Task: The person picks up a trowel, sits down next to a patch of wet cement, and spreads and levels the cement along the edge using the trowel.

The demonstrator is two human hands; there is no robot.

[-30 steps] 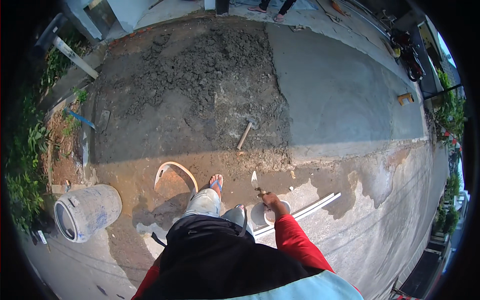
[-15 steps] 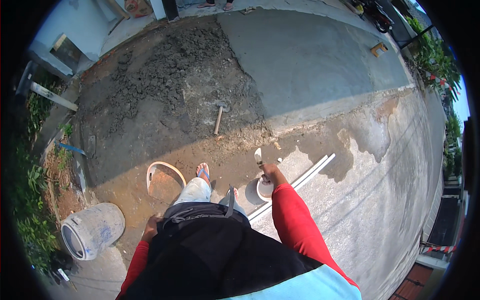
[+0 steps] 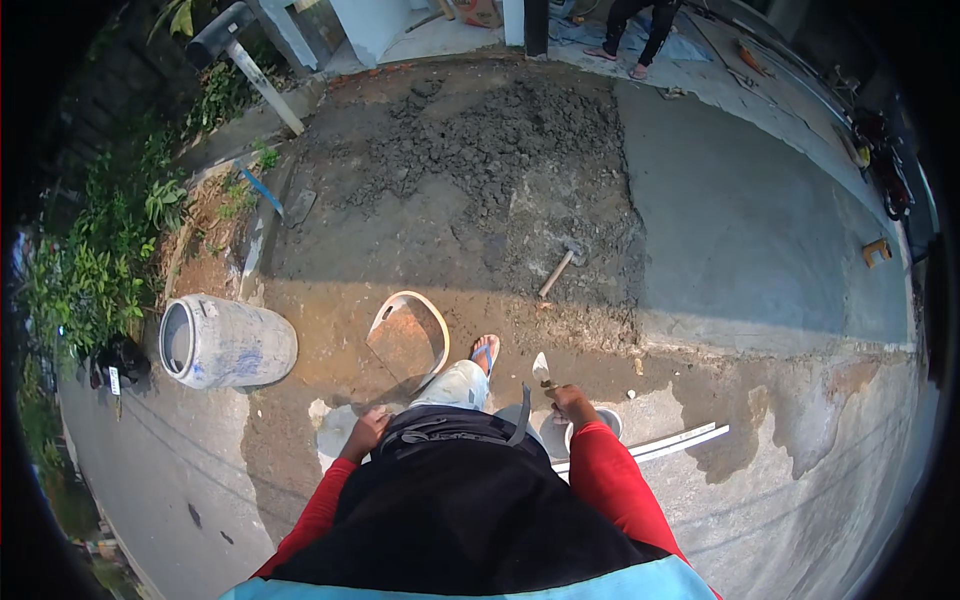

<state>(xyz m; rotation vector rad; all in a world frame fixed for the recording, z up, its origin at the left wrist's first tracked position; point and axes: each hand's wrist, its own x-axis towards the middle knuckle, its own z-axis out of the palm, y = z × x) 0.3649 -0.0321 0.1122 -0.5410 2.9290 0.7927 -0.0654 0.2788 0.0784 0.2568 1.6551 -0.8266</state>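
My right hand (image 3: pixel 572 405) is closed round the handle of a small trowel (image 3: pixel 541 368), its pale blade pointing away from me. Just beyond that wrist stands a round white bucket (image 3: pixel 612 424), partly hidden by my red sleeve. My left hand (image 3: pixel 368 432) hangs beside my hip, and its fingers are too small to read clearly. Ahead of it sits an orange-rimmed tub (image 3: pixel 440 322) with a handle hole, on wet brown ground. A wooden-handled tool (image 3: pixel 556 274) lies farther off on rough mortar, its head smeared grey.
A stained plastic drum (image 3: pixel 240 342) lies on its side at left. Lumpy wet mortar (image 3: pixel 470 130) spreads ahead, beside a smooth grey slab (image 3: pixel 740 210). Long white bars (image 3: pixel 680 441) lie at right. Another person's legs (image 3: pixel 640 30) stand at the back. A yellowish can (image 3: pixel 877 253) rests far right.
My view has swung left, so the ground and tools appear farther right. The trowel remains in my right hand. My left hand now shows farther from my body's side.
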